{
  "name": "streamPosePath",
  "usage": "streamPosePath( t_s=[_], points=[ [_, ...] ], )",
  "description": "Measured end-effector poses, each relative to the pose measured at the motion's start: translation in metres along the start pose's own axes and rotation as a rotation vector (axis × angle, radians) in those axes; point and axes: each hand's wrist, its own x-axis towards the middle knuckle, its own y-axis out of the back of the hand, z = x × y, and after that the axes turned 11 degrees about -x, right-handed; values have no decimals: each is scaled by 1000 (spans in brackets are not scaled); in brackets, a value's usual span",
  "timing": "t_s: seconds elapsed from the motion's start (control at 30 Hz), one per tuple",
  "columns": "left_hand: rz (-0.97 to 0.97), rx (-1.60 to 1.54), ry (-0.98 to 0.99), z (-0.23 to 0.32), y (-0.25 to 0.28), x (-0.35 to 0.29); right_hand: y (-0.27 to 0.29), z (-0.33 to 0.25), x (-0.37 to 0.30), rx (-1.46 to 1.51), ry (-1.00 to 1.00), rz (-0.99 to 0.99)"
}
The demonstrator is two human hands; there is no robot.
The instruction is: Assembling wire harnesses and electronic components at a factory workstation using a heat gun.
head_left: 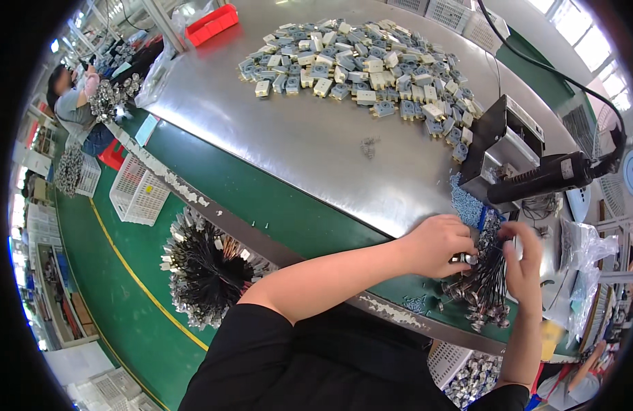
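Observation:
My left hand (439,245) is closed, its fingers curled round a small shiny metal part (465,259) at the table's near edge. Beside it lies a bundle of black cables (491,277) with metal ends, spread over the green mat. Over the far right side of that bundle is my right hand (525,264), thumb and fingers curved and apart, with nothing visible between them. A heap of small light-blue screws (465,200) lies just beyond my hands, next to a blue-edged tray (483,218) of small metal parts.
Many grey and cream plug-like blocks (357,61) cover the far steel table. To the right stands a black fixture (504,137) with a black cylindrical powered tool (539,179). More black cables (210,274) bunch at lower left. A co-worker (73,103) sits far left.

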Motion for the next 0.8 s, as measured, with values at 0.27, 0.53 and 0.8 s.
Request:
streamPosePath(
  t_s=[0.27, 0.53, 0.8],
  points=[
    [-5, -27, 2, -1, 4, -4, -7, -26, 6, -155, 77, -406],
    [238, 81, 28, 10, 6, 3, -19, -18, 7, -255, 45, -165],
    [254, 117, 206, 23, 16, 9, -22, -21, 28, -303, 162, -127]
  ],
)
